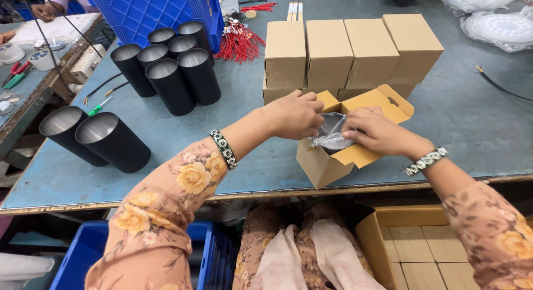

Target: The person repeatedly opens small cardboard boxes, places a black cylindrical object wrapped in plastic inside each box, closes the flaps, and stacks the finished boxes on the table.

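While hands work, closed cartons (350, 51) crowd behind.

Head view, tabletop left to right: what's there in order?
Two black cylinders lying on their sides → upright black cylinders → red wire bundle → left hand → open carton → right hand → clear plastic bags.

Single head-worn view, looks steeply down and forward over surface (455, 112) from near edge. Close range: forearms fill lower frame, lap and floor crates visible beneath. Far edge of surface cut off at top. No second view to overlap.
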